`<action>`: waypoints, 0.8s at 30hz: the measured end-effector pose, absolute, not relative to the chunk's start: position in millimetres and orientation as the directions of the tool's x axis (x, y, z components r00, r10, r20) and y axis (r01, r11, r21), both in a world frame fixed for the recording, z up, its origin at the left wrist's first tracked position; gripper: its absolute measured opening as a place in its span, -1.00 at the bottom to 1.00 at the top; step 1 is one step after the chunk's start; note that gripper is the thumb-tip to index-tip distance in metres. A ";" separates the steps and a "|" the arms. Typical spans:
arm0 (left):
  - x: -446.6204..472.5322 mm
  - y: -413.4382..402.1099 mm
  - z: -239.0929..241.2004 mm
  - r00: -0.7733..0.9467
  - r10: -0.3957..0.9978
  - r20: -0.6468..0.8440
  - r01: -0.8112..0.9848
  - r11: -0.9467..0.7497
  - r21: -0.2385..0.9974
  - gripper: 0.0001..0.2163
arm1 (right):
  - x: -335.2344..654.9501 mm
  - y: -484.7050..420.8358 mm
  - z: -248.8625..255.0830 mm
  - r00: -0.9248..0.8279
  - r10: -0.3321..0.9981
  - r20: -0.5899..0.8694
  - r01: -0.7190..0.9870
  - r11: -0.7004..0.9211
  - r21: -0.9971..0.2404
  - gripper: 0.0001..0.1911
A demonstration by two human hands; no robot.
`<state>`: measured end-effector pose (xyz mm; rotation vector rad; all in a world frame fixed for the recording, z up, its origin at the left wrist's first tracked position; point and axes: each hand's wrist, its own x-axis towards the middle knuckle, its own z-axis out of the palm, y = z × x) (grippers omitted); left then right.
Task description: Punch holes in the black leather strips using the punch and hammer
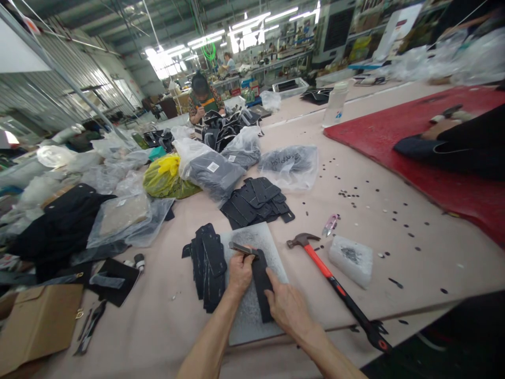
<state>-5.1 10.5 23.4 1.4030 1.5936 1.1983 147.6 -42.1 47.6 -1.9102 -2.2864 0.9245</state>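
Note:
My left hand is closed around a metal punch, a short dark bar held slantwise at the top end of a black strip. Whether its tip touches the strip I cannot tell. With index finger and thumb apart, my right hand rests its fingertips on the strip's right edge. Under the strip lies a pale speckled board. Left of the board is a pile of black cut pieces, and beyond it another pile of black pieces. A claw hammer with a red and black handle lies to the right.
A whitish block and pink snips lie near the hammer, among small dark discs. Bagged pieces and a yellow bag stand farther back. Another person's sleeve is over a red board. A person sits across the table.

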 end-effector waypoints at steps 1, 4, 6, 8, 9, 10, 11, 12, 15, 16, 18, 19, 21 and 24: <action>-4.9 10.5 23.4 -0.173 0.981 0.086 0.356 -0.019 0.934 -0.85 | 147.4 -41.7 48.4 -0.251 0.900 -0.355 0.892 0.072 -0.447 -0.42; -4.7 10.7 23.8 -0.150 0.982 0.116 0.383 -0.051 0.923 -0.86 | 146.8 -40.6 50.8 -0.254 0.895 -0.367 0.893 0.072 -0.444 -0.42; -4.7 10.7 24.5 -0.146 0.982 0.123 0.391 -0.057 0.919 -0.86 | 146.6 -40.2 51.6 -0.258 0.896 -0.360 0.893 0.079 -0.443 -0.42; -4.5 10.7 25.5 -0.154 0.982 0.113 0.389 -0.045 0.920 -0.86 | 146.8 -40.0 52.1 -0.264 0.896 -0.358 0.891 0.084 -0.447 -0.42; -4.3 10.8 26.1 -0.158 0.982 0.105 0.386 -0.037 0.922 -0.86 | 147.0 -39.8 52.4 -0.267 0.894 -0.361 0.889 0.083 -0.451 -0.42; -4.1 10.8 26.7 -0.160 0.982 0.098 0.384 -0.029 0.923 -0.85 | 147.2 -39.6 52.7 -0.268 0.892 -0.365 0.887 0.081 -0.455 -0.41; -3.8 10.9 27.3 -0.158 0.983 0.092 0.382 -0.025 0.924 -0.85 | 147.5 -39.4 53.0 -0.268 0.890 -0.370 0.886 0.077 -0.458 -0.41; -3.4 11.1 27.9 -0.154 0.984 0.090 0.380 -0.025 0.925 -0.85 | 147.7 -39.3 53.2 -0.269 0.888 -0.374 0.885 0.075 -0.460 -0.41; -2.5 11.6 29.2 -0.149 0.984 0.098 0.374 -0.036 0.927 -0.86 | 148.1 -39.1 52.2 -0.271 0.887 -0.375 0.884 0.075 -0.462 -0.41; -2.3 11.7 29.3 -0.150 0.984 0.101 0.372 -0.038 0.928 -0.86 | 148.1 -39.1 51.5 -0.273 0.888 -0.371 0.883 0.077 -0.463 -0.40; -2.2 12.0 29.1 -0.148 0.984 0.103 0.372 -0.041 0.927 -0.86 | 147.9 -39.3 50.3 -0.272 0.890 -0.365 0.882 0.080 -0.464 -0.40; -2.3 12.1 28.7 -0.142 0.985 0.102 0.374 -0.042 0.927 -0.86 | 147.7 -39.4 50.2 -0.270 0.891 -0.364 0.883 0.078 -0.462 -0.40; -2.6 12.2 27.3 -0.132 0.986 0.102 0.374 -0.046 0.926 -0.87 | 147.4 -39.2 51.0 -0.263 0.892 -0.369 0.886 0.072 -0.458 -0.40; -2.8 12.4 24.7 -0.119 0.987 0.107 0.388 -0.053 0.920 -0.87 | 147.2 -38.7 52.7 -0.263 0.887 -0.379 0.887 0.067 -0.458 -0.41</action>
